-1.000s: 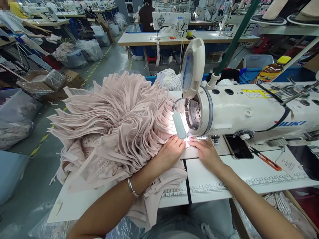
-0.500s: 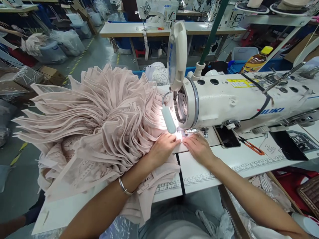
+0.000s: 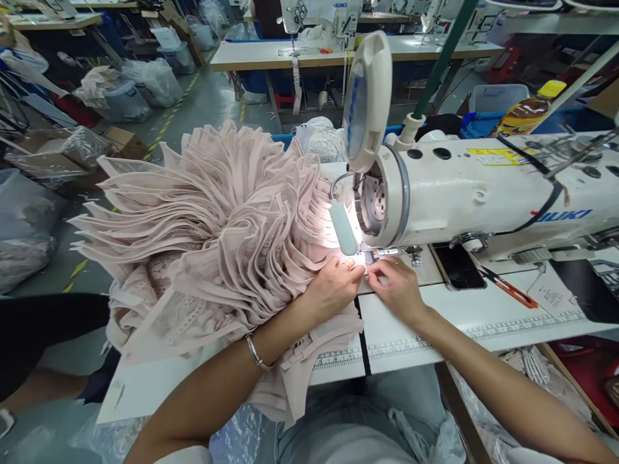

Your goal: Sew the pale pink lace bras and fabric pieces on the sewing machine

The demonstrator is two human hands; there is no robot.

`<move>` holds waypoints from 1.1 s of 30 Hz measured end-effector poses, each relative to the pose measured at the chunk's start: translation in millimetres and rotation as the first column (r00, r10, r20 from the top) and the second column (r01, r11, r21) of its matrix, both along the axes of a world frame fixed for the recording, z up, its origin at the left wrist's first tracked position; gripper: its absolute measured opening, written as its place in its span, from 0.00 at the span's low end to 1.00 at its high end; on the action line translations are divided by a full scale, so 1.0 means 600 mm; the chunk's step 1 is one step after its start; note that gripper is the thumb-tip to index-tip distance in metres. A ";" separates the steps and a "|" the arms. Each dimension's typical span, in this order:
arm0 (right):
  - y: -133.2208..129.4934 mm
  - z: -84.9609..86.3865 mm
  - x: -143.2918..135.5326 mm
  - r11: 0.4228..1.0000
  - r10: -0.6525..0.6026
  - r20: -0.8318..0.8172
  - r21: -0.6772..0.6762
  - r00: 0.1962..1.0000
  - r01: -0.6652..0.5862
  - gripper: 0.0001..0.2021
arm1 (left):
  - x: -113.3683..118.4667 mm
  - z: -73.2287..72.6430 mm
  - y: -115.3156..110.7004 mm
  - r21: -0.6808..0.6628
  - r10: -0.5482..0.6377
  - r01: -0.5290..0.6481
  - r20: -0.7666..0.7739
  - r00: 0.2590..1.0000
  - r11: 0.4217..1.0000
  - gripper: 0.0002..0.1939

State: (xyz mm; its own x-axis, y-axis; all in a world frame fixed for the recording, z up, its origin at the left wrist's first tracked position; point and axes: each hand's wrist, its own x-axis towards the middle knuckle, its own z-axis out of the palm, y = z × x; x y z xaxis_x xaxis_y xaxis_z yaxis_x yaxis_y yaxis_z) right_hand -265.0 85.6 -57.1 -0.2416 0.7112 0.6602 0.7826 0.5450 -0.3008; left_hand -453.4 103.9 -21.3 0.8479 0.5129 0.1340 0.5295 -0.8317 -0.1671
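My left hand (image 3: pixel 340 287) is closed, thumb and fingers pinched together just in front of the needle area of a white sewing machine (image 3: pixel 445 187). Facing it, my right hand (image 3: pixel 397 287) pinches with thumb and index finger. Between the fingertips shows a small pale bit of fabric, mostly hidden by the fingers and washed out by the lamp. A large heap of pale pink lace-trimmed garment pieces (image 3: pixel 232 212) lies left of the machine, against my left forearm. A pale lamp head (image 3: pixel 344 229) hangs by the needle, partly blocking it.
On the machine bed lie a phone (image 3: pixel 459 267) and orange-handled thread snips (image 3: pixel 515 293). A ruler strip (image 3: pixel 416 346) runs along the table's front edge. A round magnifier (image 3: pixel 370 100) rises above the machine head. Behind stands a bottle (image 3: pixel 529 109). Another person's leg (image 3: pixel 53 348) shows at left.
The view has shifted, moving the scene rightward. My right fingers have gone from lying flatter by the needle to a raised pinch. At lower left, more of another person's leg shows.
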 end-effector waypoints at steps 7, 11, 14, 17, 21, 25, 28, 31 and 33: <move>-0.001 0.000 0.033 0.992 0.082 0.020 -0.097 0.996 -0.080 0.11 | -0.001 -0.010 0.007 -0.071 0.050 -0.043 0.107 0.993 0.997 0.16; -0.005 0.005 0.037 0.987 0.157 0.040 -0.030 0.987 -0.156 0.18 | 0.004 -0.010 0.005 -0.062 0.077 -0.071 0.104 0.992 0.996 0.16; -0.006 0.010 0.039 0.972 0.231 0.072 0.017 0.970 -0.233 0.21 | 0.008 -0.009 0.003 -0.059 0.092 -0.086 0.099 0.991 0.995 0.17; -0.007 0.012 0.041 0.970 0.227 0.173 0.043 0.958 -0.238 0.19 | 0.009 -0.010 0.003 -0.068 0.104 -0.098 0.095 0.990 0.993 0.17; -0.010 0.008 0.038 0.988 0.155 0.237 -0.049 0.959 -0.148 0.18 | 0.003 -0.014 0.002 -0.122 0.112 -0.095 0.146 0.983 0.988 0.16; -0.012 0.000 0.032 0.994 0.043 0.205 -0.107 0.978 -0.022 0.19 | -0.009 -0.014 0.000 -0.181 0.155 -0.113 0.242 0.958 0.977 0.15; -0.010 -0.004 0.033 0.992 0.061 0.182 -0.121 0.981 -0.039 0.19 | -0.016 -0.016 0.000 -0.220 0.138 -0.082 0.249 0.959 0.972 0.13; -0.007 -0.006 0.036 0.988 0.131 0.159 -0.108 0.979 -0.114 0.19 | -0.018 -0.020 0.001 -0.235 0.127 -0.067 0.249 0.960 0.970 0.14; -0.007 -0.007 0.036 0.988 0.132 0.168 -0.096 0.977 -0.117 0.19 | -0.019 -0.021 0.001 -0.232 0.129 -0.067 0.259 0.957 0.970 0.16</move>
